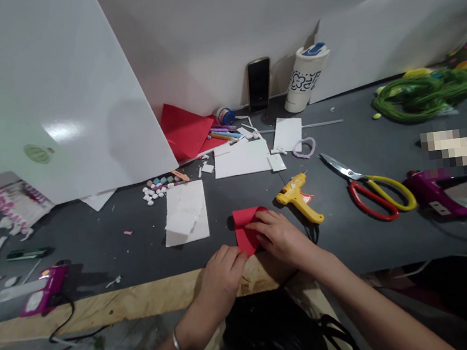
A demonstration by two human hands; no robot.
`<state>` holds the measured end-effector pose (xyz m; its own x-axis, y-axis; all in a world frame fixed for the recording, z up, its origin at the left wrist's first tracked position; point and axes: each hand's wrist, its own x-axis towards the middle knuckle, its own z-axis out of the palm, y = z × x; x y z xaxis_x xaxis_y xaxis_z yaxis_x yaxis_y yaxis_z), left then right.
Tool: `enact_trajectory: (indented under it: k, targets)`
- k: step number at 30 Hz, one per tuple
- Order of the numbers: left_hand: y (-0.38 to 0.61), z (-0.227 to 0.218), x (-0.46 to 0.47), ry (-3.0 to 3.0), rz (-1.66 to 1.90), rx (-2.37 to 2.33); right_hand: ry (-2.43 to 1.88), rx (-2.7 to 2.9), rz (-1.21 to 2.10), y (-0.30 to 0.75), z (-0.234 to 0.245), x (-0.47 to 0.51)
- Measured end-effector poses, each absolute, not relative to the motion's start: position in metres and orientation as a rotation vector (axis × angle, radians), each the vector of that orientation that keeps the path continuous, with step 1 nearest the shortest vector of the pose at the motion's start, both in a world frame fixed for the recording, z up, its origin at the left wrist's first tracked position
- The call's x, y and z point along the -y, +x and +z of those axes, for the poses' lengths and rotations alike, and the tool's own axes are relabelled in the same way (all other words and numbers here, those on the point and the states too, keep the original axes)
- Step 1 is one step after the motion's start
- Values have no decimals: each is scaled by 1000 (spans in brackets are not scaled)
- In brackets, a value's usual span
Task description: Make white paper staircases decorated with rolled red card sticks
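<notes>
A small piece of red paper [245,240] lies at the table's front edge, its far end curled over into a roll. My left hand [225,274] grips the near left corner, fingers bent and pressed together. Over the right side of the paper, my right hand [277,236] holds it with curved fingers, hiding that edge and part of the roll. Just right of this hand rests a yellow glue gun [299,197]. Left of the paper are a white card and torn white paper [185,211].
Scissors [360,177] with red and yellow handles lie to the right, near a purple power strip [446,193]. Farther back stand a phone [259,84] and a white tumbler [306,79]. A white board [62,76] leans at left; green cord [414,98] is coiled far right.
</notes>
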<state>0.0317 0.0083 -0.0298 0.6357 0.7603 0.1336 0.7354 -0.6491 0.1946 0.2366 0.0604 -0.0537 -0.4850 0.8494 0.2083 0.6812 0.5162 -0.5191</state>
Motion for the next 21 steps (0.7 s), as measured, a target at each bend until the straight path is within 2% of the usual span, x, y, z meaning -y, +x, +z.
enact_trajectory:
  k: [10, 17, 21]
  targets:
    - [37, -32, -21, 2936, -30, -1212, -1213, 2324, 535, 239, -46, -55]
    - [38, -34, -23, 2886, 16, -1228, -1243, 2240, 519, 233, -50, -39]
    - [39, -34, -25, 2888, -81, -1240, -1298, 2195, 488, 227, -58, -35]
